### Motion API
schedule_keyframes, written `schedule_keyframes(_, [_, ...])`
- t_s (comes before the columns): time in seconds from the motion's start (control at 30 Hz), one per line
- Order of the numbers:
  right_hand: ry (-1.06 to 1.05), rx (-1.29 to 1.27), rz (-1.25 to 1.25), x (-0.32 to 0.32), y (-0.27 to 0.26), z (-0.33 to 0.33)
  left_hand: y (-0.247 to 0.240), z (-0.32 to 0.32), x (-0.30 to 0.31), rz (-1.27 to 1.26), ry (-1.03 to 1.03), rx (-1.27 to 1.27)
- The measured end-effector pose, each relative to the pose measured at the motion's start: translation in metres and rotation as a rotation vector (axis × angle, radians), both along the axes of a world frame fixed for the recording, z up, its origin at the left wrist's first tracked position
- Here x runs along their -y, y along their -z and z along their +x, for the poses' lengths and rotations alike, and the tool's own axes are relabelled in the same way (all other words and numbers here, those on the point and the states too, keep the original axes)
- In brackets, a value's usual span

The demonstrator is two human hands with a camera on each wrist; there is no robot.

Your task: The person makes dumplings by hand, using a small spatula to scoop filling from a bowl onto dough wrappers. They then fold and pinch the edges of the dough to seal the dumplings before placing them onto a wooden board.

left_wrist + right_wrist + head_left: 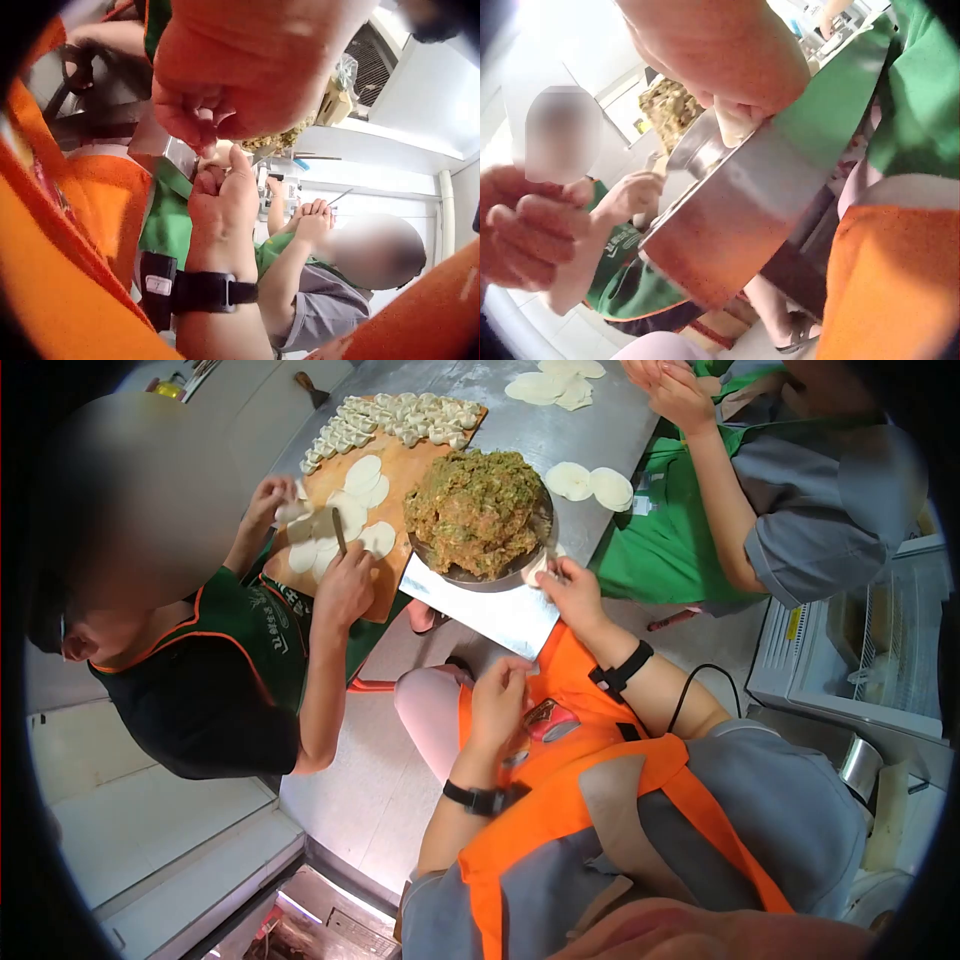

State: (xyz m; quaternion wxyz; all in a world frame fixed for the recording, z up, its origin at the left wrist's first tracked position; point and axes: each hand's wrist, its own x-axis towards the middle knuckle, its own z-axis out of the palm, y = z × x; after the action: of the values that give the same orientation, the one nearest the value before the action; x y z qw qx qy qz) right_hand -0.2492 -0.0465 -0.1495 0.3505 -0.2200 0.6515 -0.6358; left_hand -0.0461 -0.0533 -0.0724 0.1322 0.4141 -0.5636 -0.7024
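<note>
My right hand [572, 595] pinches a pale round dough wrapper [535, 570] beside the rim of a metal bowl. The right wrist view shows this wrapper [733, 124] hanging from the fingers, above the edge of the metal table. Heaped high in the bowl [462, 572] is a green-brown filling [475, 510]. Nearer my body, over the orange apron [590, 690], is my left hand [500, 700]; its fingers are loosely curled and nothing shows in them. In the left wrist view the back of that hand [247, 67] covers part of the bowl.
At left, a person in a dark green apron holds a wrapper and a flat stick [338, 530] over a wooden board [400, 470] bearing wrappers and folded dumplings [400, 420]. Another person in green stands at right. More wrappers [590, 484] lie on the metal table [440, 375].
</note>
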Motion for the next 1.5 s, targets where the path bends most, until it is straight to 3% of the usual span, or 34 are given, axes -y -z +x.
schedule_keyframes(0.07, [-0.089,0.068,-0.014,-0.006,0.001,0.022,0.015,-0.002,0.009,-0.007,-0.002,0.042])
schedule_keyframes(0.13, [-0.139,0.15,-0.039,-0.008,0.0,0.039,0.029,-0.011,0.018,0.121,-0.136,-0.042])
schedule_keyframes(0.37, [-0.02,0.065,-0.099,-0.019,0.0,0.023,0.042,-0.024,0.032,0.129,-0.23,-0.121])
schedule_keyframes(0.5, [-0.029,0.004,-0.106,-0.016,-0.036,0.019,0.041,-0.034,0.033,0.16,-0.297,-0.179])
schedule_keyframes(0.67, [-0.206,0.424,-0.129,-0.02,-0.077,0.021,0.022,-0.04,0.032,0.05,-0.379,-0.241])
schedule_keyframes(0.77, [-0.226,0.552,-0.178,-0.017,-0.093,0.03,0.003,-0.03,0.034,0.274,-0.252,-0.468])
schedule_keyframes(0.9, [-0.254,0.702,-0.161,-0.019,-0.112,0.037,-0.004,-0.028,0.031,0.009,-0.303,-0.354])
schedule_keyframes(1.0, [-0.336,0.568,0.028,-0.026,-0.098,0.035,0.003,-0.026,0.028,-0.269,-0.314,-0.237])
schedule_keyframes(1.2, [-0.146,0.353,-0.085,-0.029,-0.1,0.05,0.003,-0.018,0.021,-0.042,-0.368,-0.362])
schedule_keyframes(1.3, [-0.164,0.051,0.07,-0.029,-0.09,0.048,0.02,-0.025,0.012,-0.397,-0.419,-0.239])
schedule_keyframes(1.4, [-0.348,-0.335,-0.03,-0.025,-0.088,0.056,0.024,-0.037,0.003,0.214,-0.427,-0.625])
schedule_keyframes(1.5, [-0.367,-0.915,-0.078,-0.027,-0.113,0.042,0.017,-0.046,-0.005,0.771,-0.449,-0.901])
